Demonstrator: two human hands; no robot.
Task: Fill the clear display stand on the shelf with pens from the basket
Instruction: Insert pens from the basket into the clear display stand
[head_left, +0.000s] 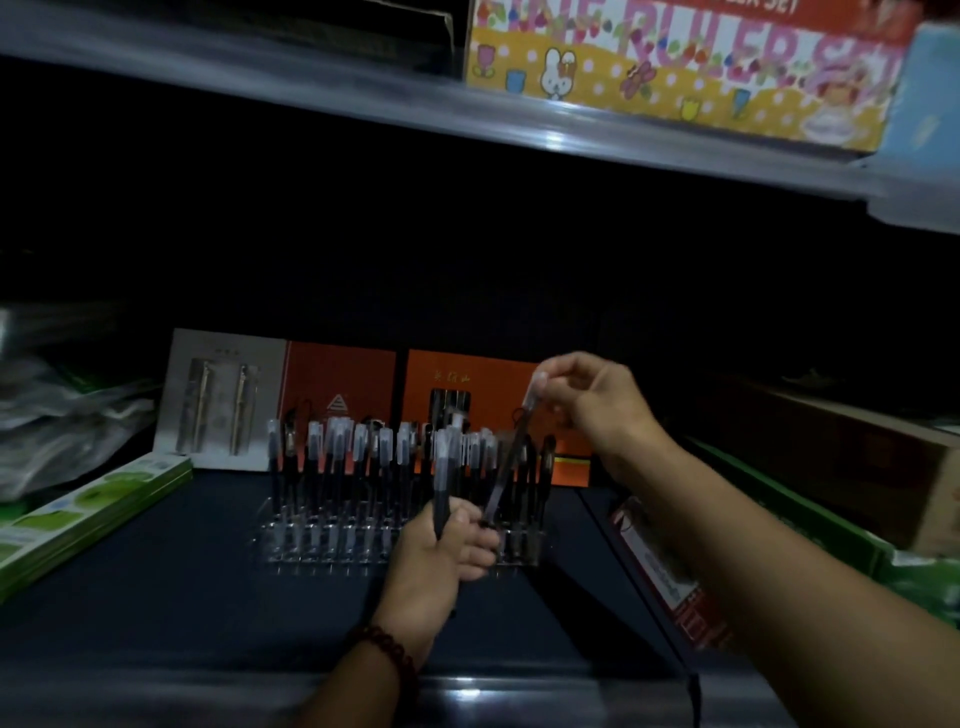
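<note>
- Beaded bracelet (387, 649) circles the left wrist; the left hand (447, 540) grips upright pens (443, 478) just before the clear display stand (322, 545).
- Higher, the right hand (587, 395) pinches a tilted pen (511, 457) by its cap end, tip at the stand's right end.
- That stand sits on the dark shelf (156, 545), mostly filled.

Left hand (447, 545) grips upright pen (441, 483); right hand (597, 395), raised, pinches tilted pen (511, 457).
</note>
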